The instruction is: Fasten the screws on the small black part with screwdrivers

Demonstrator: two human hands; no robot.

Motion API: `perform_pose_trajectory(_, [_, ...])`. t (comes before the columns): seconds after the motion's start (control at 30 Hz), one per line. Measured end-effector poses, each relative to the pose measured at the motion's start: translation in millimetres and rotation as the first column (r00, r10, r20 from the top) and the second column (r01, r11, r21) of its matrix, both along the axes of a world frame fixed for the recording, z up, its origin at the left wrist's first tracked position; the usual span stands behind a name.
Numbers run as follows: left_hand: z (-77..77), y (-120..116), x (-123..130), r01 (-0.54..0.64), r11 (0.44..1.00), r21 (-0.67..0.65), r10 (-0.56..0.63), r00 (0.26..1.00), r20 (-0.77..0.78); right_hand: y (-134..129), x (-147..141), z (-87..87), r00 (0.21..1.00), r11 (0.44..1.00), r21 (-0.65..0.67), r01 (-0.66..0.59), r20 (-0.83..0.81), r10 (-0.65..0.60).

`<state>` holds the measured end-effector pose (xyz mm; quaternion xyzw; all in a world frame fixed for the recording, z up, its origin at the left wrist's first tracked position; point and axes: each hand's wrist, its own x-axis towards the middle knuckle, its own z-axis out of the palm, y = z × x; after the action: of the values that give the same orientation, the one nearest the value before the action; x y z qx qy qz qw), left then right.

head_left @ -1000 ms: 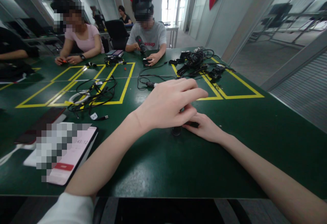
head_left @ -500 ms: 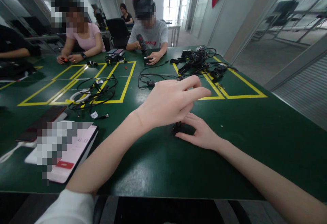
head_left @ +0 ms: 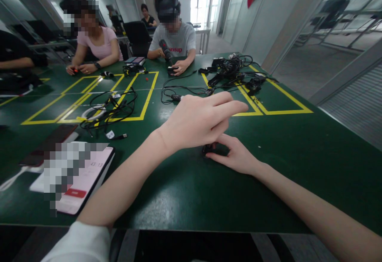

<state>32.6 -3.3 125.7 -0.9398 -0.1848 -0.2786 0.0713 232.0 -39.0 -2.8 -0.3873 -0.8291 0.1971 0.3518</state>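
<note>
My left hand (head_left: 203, 118) arches over the green table with its fingers bent and drawn together. Whatever its fingertips might hold is hidden behind the hand itself. Just below and to the right, my right hand (head_left: 235, 154) rests low at the table. Its thumb and fingers close round a small black object (head_left: 205, 150), of which only the left end shows. The left hand covers the top of that object, so its kind cannot be made out. Both hands are close together, the left one above.
Black cables (head_left: 119, 108) and a phone (head_left: 83, 186) lie to the left, another phone (head_left: 50, 144) behind it. A cable heap (head_left: 229, 71) lies at the far right. Across the table (head_left: 298, 150), a co-worker (head_left: 176, 41) holds a power tool (head_left: 166, 51); another person (head_left: 98, 43) sits further left.
The left hand has dipped very slightly over the black object, its fingers shifting a little. The right hand stays almost in place.
</note>
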Motion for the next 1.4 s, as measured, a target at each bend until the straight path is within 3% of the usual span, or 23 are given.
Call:
perform_pose_trajectory(0.17, [1.1,0.5,1.0,0.069,0.997,0.023,-0.069,0.998,0.008,-0.7,0.2,-1.1,1.0,0.999,-0.03,0.013,-0.015,-0.014])
perform_pose_trajectory(0.4, [0.2,-0.1,-0.5,-0.007,0.999,0.033,0.007,1.0,-0.01,0.9,0.1,0.0,0.997,0.997,-0.04,-0.072,-0.039,0.071])
perform_pose_trajectory(0.63, [1.9,-0.5,0.9,0.106,0.992,0.062,-0.107,0.994,0.012,0.3,0.3,-3.9,0.999,0.999,0.036,-0.022,-0.048,0.024])
perform_pose_trajectory(0.87, [0.5,-1.1,-0.1,0.022,0.997,0.075,-0.021,1.0,-0.011,1.5,3.0,-2.6,0.999,0.999,0.014,-0.038,0.003,0.038])
perform_pose_trajectory(1.07, [2.1,-2.5,1.0,0.097,0.992,0.075,-0.095,0.995,-0.026,0.1,2.6,-3.7,1.0,1.0,0.018,-0.012,-0.016,0.012])
perform_pose_trajectory(1.27, [0.1,-1.9,1.6,0.044,0.996,0.078,-0.043,0.999,-0.019,2.0,2.9,-1.9,0.998,0.998,0.017,-0.055,0.005,0.055])
perform_pose_trajectory(1.4, [2.2,-3.7,1.4,0.089,0.995,0.052,-0.088,0.996,-0.023,0.2,2.7,-1.8,0.999,0.999,0.007,-0.032,-0.024,0.033])
